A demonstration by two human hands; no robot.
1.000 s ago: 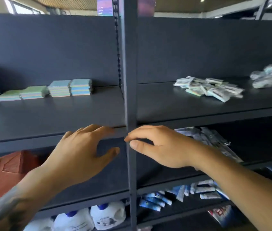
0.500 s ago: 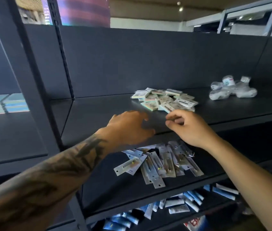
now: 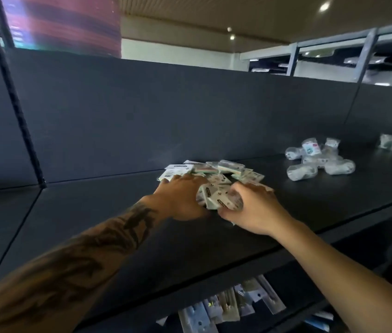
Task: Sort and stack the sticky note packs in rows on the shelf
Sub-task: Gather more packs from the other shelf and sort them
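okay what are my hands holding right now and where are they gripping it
Both hands are on the heap of sticky note packs. The right hand grips packs at the heap's near right edge; the left hand rests over its left side.

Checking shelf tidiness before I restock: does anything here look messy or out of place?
Yes. The sticky note packs lie in a loose, overlapping heap on the shelf, not in rows; both hands, left hand and right hand, are on it.
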